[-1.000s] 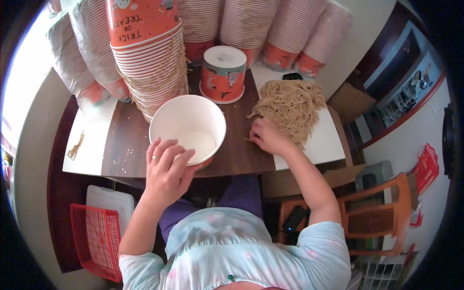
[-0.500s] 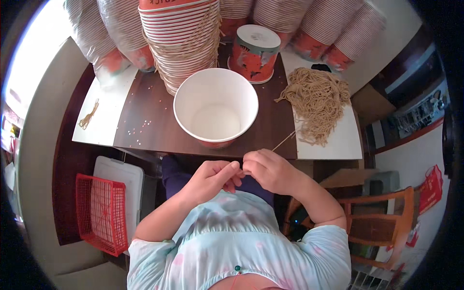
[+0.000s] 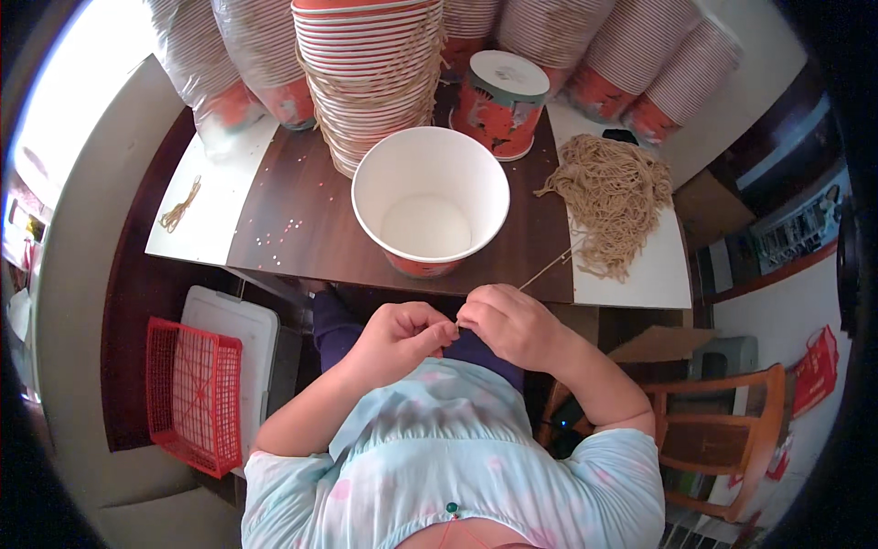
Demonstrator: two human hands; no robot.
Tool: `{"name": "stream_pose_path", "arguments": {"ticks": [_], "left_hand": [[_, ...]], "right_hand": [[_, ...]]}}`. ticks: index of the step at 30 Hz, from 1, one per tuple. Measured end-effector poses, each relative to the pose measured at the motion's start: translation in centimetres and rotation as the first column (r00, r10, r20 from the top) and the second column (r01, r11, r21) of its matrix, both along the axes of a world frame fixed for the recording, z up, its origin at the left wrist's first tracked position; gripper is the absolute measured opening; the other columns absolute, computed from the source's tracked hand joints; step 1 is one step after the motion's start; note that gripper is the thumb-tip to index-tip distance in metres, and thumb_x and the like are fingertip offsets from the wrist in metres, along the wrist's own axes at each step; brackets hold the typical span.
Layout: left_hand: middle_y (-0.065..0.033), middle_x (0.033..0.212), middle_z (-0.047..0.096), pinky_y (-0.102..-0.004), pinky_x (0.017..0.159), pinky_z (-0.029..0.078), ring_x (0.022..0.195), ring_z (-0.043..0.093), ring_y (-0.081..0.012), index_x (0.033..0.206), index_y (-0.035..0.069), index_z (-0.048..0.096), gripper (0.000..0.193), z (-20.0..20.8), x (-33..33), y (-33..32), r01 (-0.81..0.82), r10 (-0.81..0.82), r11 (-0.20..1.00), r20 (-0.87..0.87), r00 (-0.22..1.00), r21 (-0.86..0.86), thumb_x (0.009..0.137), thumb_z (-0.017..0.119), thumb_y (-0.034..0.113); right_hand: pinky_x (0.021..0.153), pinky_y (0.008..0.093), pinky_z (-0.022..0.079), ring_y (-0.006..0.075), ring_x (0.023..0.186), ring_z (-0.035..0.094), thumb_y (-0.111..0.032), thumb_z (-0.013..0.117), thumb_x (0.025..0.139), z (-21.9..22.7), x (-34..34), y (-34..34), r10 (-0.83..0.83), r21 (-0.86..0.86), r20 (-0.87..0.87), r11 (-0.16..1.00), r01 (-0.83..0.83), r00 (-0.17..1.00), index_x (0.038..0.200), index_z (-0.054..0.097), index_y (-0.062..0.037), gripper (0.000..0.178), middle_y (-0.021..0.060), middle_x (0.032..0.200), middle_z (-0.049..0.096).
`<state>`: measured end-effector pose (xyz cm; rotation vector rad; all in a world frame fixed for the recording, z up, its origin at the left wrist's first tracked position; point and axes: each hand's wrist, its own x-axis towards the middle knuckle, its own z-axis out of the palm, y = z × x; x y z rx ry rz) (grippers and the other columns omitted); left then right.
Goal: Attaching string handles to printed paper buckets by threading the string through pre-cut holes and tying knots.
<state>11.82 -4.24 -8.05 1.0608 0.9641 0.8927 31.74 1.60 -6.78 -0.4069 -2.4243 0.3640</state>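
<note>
In front of my lap, my left hand [image 3: 402, 337] pinches a bit of thin tan cord between thumb and forefinger. Close beside it, my right hand [image 3: 510, 322] is closed on the same cord, fingertips almost meeting the left ones. From behind the right hand a strand of cord [image 3: 546, 268] runs up to the tangled pile of tan cord [image 3: 615, 201] at the table's right. Just beyond my hands, a large white-lined paper bucket [image 3: 430, 194] stands upright at the table's front edge, its mouth towards me. My fingers hide the cord's end.
Behind the bucket rises a tall nested stack of buckets [image 3: 370, 91] draped with cord. An upside-down red bucket [image 3: 498, 110] stands beside it. A small cord bundle [image 3: 181, 206] lies at left. Below are a red plastic basket [image 3: 194, 398] and, at right, a wooden chair [image 3: 713, 430].
My left thumb and forefinger have come together on the cord by my right fingertips; its other fingers have curled in. The view has shifted slightly, and the buckets stay put.
</note>
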Motion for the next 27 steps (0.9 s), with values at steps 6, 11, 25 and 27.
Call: {"name": "stream_pose_path", "arguments": {"ticks": [6, 11, 25, 27], "left_hand": [[-0.0061, 0.084, 0.063, -0.0211, 0.064, 0.048, 0.072, 0.057, -0.0074, 0.095, -0.005, 0.064, 0.021, 0.3, -0.6, -0.3, -0.007, 0.016, 0.996, -0.101, 0.995, 0.088, 0.092, 0.056, 0.014], [-0.0098, 0.085, 0.065, -0.0261, 0.066, 0.051, 0.070, 0.061, -0.0143, 0.099, -0.003, 0.064, 0.029, -0.5, -2.0, 0.5, 0.170, -0.012, 0.930, 0.435, 0.900, -0.326, 0.096, 0.051, 0.023], [-0.0057, 0.079, 0.066, -0.0209, 0.065, 0.050, 0.072, 0.060, -0.0078, 0.084, 0.000, 0.067, 0.004, 1.3, -1.3, -0.8, -0.004, 0.056, 0.978, 0.242, 0.969, -0.210, 0.084, 0.066, 0.004], [-0.0036, 0.077, 0.065, -0.0204, 0.062, 0.048, 0.070, 0.059, -0.0064, 0.082, -0.001, 0.066, 0.004, 2.2, -1.1, -1.2, -0.054, 0.061, 0.995, 0.095, 0.994, -0.079, 0.082, 0.067, 0.002]], "right_hand": [[0.064, 0.0366, 0.049, 0.0270, 0.073, 0.058, -0.002, 0.066, 0.074, 0.5, -0.4, 0.0, 0.012, -0.010, -0.004, 1.000, -0.012, 1.000, 0.087, 0.059, -0.0025, 0.016, 0.0104, 0.084, 0.057], [0.060, 0.0344, 0.047, 0.0242, 0.069, 0.056, -0.004, 0.065, 0.070, 1.1, -0.4, -0.1, 0.038, 0.085, 0.013, 0.996, -0.039, 0.999, 0.086, 0.061, -0.0011, 0.017, 0.0093, 0.084, 0.056], [0.058, 0.0322, 0.047, 0.0239, 0.066, 0.057, 0.003, 0.067, 0.068, 1.8, -0.8, -1.3, 0.091, 0.071, -0.082, 0.994, -0.086, 0.992, 0.090, 0.061, -0.0004, 0.022, 0.0101, 0.085, 0.058], [0.059, 0.0325, 0.048, 0.0242, 0.066, 0.057, 0.002, 0.068, 0.068, 2.2, -0.6, -1.4, 0.094, 0.085, -0.064, 0.992, -0.088, 0.994, 0.090, 0.060, -0.0010, 0.023, 0.0102, 0.086, 0.058]]}}
